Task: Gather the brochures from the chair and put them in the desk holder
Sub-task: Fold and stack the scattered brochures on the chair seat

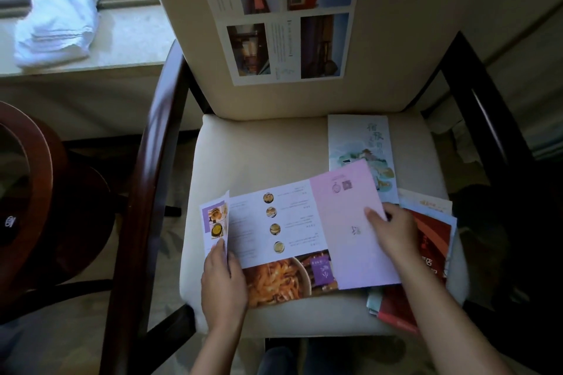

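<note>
An unfolded food brochure [289, 231] with a lilac panel lies spread across the cream chair seat [256, 155]. My left hand [222, 286] pinches its left flap, which stands partly folded up. My right hand [393, 231] grips the lilac right panel at its edge. Under that panel lies a red brochure [432, 240] on a small pile. A pale blue illustrated brochure [362, 146] lies at the back right of the seat. A large photo brochure [286, 15] leans against the chair's backrest. No desk holder is in view.
The chair has dark wooden armrests, the left armrest [155, 167] and the right armrest [484, 119]. A folded white towel [58, 27] rests on the window ledge at upper left. A round dark wooden table [33, 192] stands at the left. My legs show below the seat's front edge.
</note>
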The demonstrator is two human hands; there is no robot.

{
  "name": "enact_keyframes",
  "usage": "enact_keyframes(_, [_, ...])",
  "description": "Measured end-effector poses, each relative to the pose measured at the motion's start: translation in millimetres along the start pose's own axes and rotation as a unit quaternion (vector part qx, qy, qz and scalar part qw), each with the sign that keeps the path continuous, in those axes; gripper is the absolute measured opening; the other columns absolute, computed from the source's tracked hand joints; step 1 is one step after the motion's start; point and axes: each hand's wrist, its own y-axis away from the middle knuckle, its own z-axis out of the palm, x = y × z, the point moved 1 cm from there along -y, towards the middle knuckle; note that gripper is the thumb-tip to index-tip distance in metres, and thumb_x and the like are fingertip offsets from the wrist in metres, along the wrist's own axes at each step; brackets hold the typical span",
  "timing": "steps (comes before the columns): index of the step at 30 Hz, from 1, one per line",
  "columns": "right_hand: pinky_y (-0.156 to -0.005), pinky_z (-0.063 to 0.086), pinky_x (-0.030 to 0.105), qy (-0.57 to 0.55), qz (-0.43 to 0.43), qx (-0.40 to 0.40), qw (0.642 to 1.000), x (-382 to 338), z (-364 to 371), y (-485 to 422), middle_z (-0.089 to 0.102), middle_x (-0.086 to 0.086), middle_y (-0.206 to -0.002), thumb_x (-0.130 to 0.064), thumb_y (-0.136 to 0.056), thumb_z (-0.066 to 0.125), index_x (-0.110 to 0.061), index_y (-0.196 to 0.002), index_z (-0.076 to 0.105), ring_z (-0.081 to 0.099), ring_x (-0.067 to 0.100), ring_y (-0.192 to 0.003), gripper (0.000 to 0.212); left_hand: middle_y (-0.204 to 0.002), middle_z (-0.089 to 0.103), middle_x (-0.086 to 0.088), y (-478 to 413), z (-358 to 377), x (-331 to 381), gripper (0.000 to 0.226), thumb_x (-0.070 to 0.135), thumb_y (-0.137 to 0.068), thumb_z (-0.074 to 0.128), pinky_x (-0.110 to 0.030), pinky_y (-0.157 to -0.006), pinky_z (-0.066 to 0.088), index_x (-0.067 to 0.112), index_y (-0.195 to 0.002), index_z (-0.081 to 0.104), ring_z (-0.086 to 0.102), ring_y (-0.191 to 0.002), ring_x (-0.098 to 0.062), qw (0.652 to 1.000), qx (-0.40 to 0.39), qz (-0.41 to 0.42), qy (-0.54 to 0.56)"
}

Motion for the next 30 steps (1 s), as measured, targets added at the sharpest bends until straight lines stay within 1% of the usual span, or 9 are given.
enact_keyframes(5, [-0.059, 0.054, 0.029, -0.142, -0.008, -0.063, 0.988, -7.8, -66.3, 26.3, 0.073, -0.004, -0.083, -0.023, -0.089, 0.062, -0.028, -0.093, 0.065, 0.071, 0.018, -0.071, 0.008, -0.120, 0.062, 0.000, 6.9, -7.7, 2.1, 0.036, 0.037, -0.098, 0.034, -0.036, -0.077, 0.050, 0.023, -0.128, 0.047, 0.059, -0.112, -0.022, 1.000, 0.013, 0.022, 0.018])
enact_keyframes(8, [-0.050, 0.055, 0.030, -0.244, 0.018, -0.096, 0.965, -15.2, -99.5, 48.8, 0.076, 0.002, -0.085, -0.027, -0.077, 0.068, -0.029, -0.097, 0.069, 0.073, 0.021, -0.068, 0.020, -0.146, 0.040, -0.008, 14.9, -21.5, 15.0, 0.067, 0.030, -0.090, 0.056, -0.050, -0.101, 0.046, 0.020, -0.147, 0.022, 0.042, -0.132, -0.028, 0.998, 0.054, 0.033, 0.004])
enact_keyframes(11, [-0.053, 0.056, 0.028, -0.318, 0.005, -0.107, 0.942, -23.5, -119.8, 64.6, 0.076, 0.004, -0.089, -0.024, -0.072, 0.064, -0.026, -0.097, 0.071, 0.073, 0.017, -0.070, 0.026, -0.157, 0.020, -0.004, 36.5, -35.9, 42.2, 0.077, 0.032, -0.086, 0.060, -0.044, -0.114, 0.024, 0.019, -0.150, 0.019, 0.020, -0.144, -0.023, 0.982, 0.107, 0.151, -0.029])
enact_keyframes(14, [-0.053, 0.056, 0.028, -0.359, -0.002, -0.122, 0.925, -33.2, -115.9, 79.6, 0.076, 0.004, -0.090, -0.026, -0.070, 0.065, -0.027, -0.098, 0.071, 0.073, 0.017, -0.071, 0.028, -0.144, 0.038, 0.023, 59.6, -41.6, 76.0, 0.048, 0.056, -0.087, 0.051, -0.032, -0.111, 0.031, 0.053, -0.133, 0.036, 0.032, -0.136, -0.001, 0.978, -0.075, 0.132, 0.146])
enact_keyframes(16, [-0.055, 0.057, 0.033, -0.350, 0.011, -0.136, 0.927, -38.8, -96.2, 87.2, 0.076, 0.005, -0.091, -0.028, -0.070, 0.068, -0.027, -0.098, 0.068, 0.074, 0.021, -0.074, 0.028, -0.130, 0.054, 0.026, 68.6, -43.6, 92.6, 0.041, 0.069, -0.081, 0.046, -0.031, -0.108, 0.038, 0.052, -0.118, 0.051, 0.048, -0.126, 0.000, 0.931, -0.217, 0.026, 0.291])
enact_keyframes(20, [-0.065, 0.060, 0.030, -0.303, 0.001, -0.112, 0.947, -49.9, -38.1, 91.4, 0.076, 0.002, -0.093, -0.013, -0.084, 0.065, -0.020, -0.101, 0.067, 0.073, 0.020, -0.082, 0.018, -0.120, 0.066, 0.013, 62.9, -46.9, 103.5, 0.056, 0.064, -0.068, 0.047, -0.035, -0.102, 0.046, 0.037, -0.115, 0.061, 0.061, -0.114, -0.009, 0.888, -0.299, -0.008, 0.349])
enact_keyframes(24, [-0.071, 0.058, 0.028, -0.257, -0.033, -0.088, 0.962, -52.4, 7.5, 80.5, 0.072, -0.002, -0.093, -0.004, -0.085, 0.065, -0.020, -0.094, 0.065, 0.071, 0.012, -0.080, 0.018, -0.102, 0.073, 0.008, 39.3, -40.2, 84.3, 0.032, 0.029, -0.084, 0.067, -0.023, -0.081, 0.054, 0.022, -0.114, 0.063, 0.068, -0.096, -0.007, 0.930, -0.209, 0.010, 0.302])
enact_keyframes(26, [-0.075, 0.054, 0.027, -0.216, -0.040, -0.074, 0.973, -47.4, 24.6, 74.0, 0.069, 0.001, -0.097, -0.001, -0.084, 0.064, -0.014, -0.100, 0.063, 0.067, 0.015, -0.083, 0.021, -0.095, 0.072, -0.005, 23.4, -28.4, 67.1, 0.029, 0.004, -0.088, 0.062, -0.037, -0.079, 0.058, 0.008, -0.116, 0.062, 0.069, -0.090, -0.021, 0.953, -0.173, -0.003, 0.249])
enact_keyframes(30, [-0.065, 0.044, 0.016, -0.119, -0.032, 0.013, 0.992, -29.4, 39.9, 65.6, 0.063, -0.003, -0.097, 0.005, -0.082, 0.060, -0.012, -0.118, 0.059, 0.061, 0.018, -0.089, 0.040, -0.096, 0.072, -0.010, 5.8, 3.6, 47.2, 0.019, 0.006, -0.085, 0.064, -0.038, -0.083, 0.056, 0.010, -0.103, 0.067, 0.067, -0.082, -0.021, 0.970, -0.178, -0.015, 0.163])
